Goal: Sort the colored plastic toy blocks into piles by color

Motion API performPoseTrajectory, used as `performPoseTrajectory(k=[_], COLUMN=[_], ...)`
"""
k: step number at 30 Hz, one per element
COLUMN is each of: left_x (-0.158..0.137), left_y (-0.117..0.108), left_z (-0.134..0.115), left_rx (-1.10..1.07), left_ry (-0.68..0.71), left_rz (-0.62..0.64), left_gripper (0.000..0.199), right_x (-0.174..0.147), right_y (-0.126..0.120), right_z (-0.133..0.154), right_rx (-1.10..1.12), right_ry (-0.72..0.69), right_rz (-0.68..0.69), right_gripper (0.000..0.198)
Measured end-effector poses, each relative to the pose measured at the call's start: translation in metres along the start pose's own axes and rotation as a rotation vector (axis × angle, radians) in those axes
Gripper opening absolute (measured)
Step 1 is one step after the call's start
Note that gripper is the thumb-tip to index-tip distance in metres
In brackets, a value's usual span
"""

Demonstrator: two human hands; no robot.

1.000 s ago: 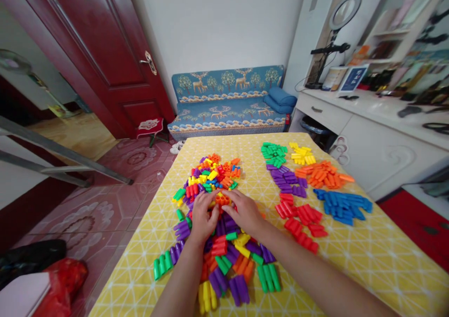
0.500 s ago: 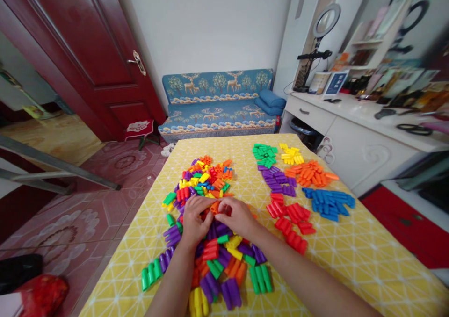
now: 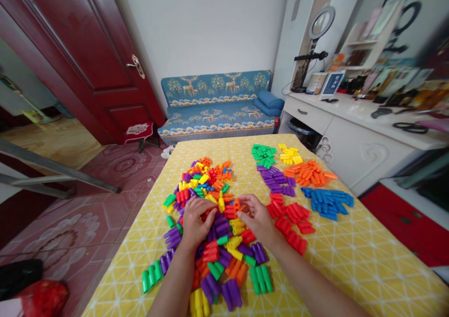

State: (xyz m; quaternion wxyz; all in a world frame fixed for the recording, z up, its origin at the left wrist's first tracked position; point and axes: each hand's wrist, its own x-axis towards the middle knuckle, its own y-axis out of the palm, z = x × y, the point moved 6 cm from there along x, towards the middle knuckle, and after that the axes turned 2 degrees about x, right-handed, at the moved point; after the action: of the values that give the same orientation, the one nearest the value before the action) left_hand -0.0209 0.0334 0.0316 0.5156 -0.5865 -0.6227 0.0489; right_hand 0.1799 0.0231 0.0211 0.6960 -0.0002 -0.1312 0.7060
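Note:
My right hand [image 3: 258, 219] pinches an orange plastic building block [image 3: 237, 205] made of joined tubes, just above the right side of a mixed pile. My left hand [image 3: 196, 221] rests over the middle of the pile with fingers curled. A reddish-orange piece [image 3: 209, 213] shows between its thumb and fingers; its full shape is hidden. Between the hands, a yellow block [image 3: 221, 202] stands up. Purple blocks [image 3: 220, 226] lie below it, and more yellow blocks [image 3: 237, 226] sit under my right hand.
Sorted blocks lie at the right of the yellow tablecloth [image 3: 354, 256]: green [image 3: 264, 155], yellow [image 3: 290, 154], purple [image 3: 276, 180], orange [image 3: 310, 173], blue [image 3: 328, 202] and red [image 3: 296, 212]. A blue sofa [image 3: 217, 104] stands behind the table, a white dresser [image 3: 365, 137] to the right.
My right hand has moved right, away from my left hand, with an orange block in its fingers. The yellow and red blocks between the hands are now uncovered. My left hand has barely moved.

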Motion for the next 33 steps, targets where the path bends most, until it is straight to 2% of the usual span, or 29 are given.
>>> performPoseTrajectory(k=[2,5,8,11,17,19,21,24,27,30,33], left_x=[0.000,0.000,0.000,0.001,0.001,0.000,0.000,0.000,0.001,0.001,0.001], left_y=[0.000,0.000,0.000,0.000,-0.001,-0.001,-0.001,0.000,0.000,0.000,0.000], left_z=[0.001,0.001,0.001,0.000,-0.001,-0.001,-0.001,0.000,0.000,0.001,0.001], left_rx=[-0.001,0.011,0.020,0.021,0.032,0.033,0.032,0.030,0.029,0.032,0.036], left_ry=[-0.002,-0.010,-0.010,-0.008,-0.013,-0.018,-0.023,-0.022,-0.017,-0.017,-0.025], left_rz=[0.007,0.005,-0.001,0.006,0.015,0.018,0.021,0.017,0.012,0.004,0.012], left_gripper=[0.012,0.012,0.012,0.012,0.012,0.012,0.013,0.015,0.014,0.014,0.015], right_x=[-0.002,-0.003,-0.001,0.001,0.000,0.007,0.020,0.051,0.085,0.107,0.117], right_y=[-0.030,-0.076,-0.106,-0.116,-0.113,-0.123,-0.146,-0.195,-0.238,-0.260,-0.265], right_z=[-0.003,-0.005,-0.006,-0.009,-0.010,-0.007,-0.004,-0.006,-0.020,-0.039,-0.051], right_rx=[-0.064,-0.324,-0.567,-0.720,-0.868,-0.867,-0.891,-1.005,-1.156,-1.291,-1.385], right_ry=[0.017,-0.007,-0.070,-0.124,-0.215,-0.236,-0.243,-0.186,-0.051,0.070,0.145], right_rz=[-0.064,-0.163,-0.198,-0.185,-0.166,-0.174,-0.232,-0.356,-0.382,-0.313,-0.256], right_gripper=[0.032,0.035,0.038,0.039,0.038,0.037,0.036,0.039,0.044,0.047,0.045])
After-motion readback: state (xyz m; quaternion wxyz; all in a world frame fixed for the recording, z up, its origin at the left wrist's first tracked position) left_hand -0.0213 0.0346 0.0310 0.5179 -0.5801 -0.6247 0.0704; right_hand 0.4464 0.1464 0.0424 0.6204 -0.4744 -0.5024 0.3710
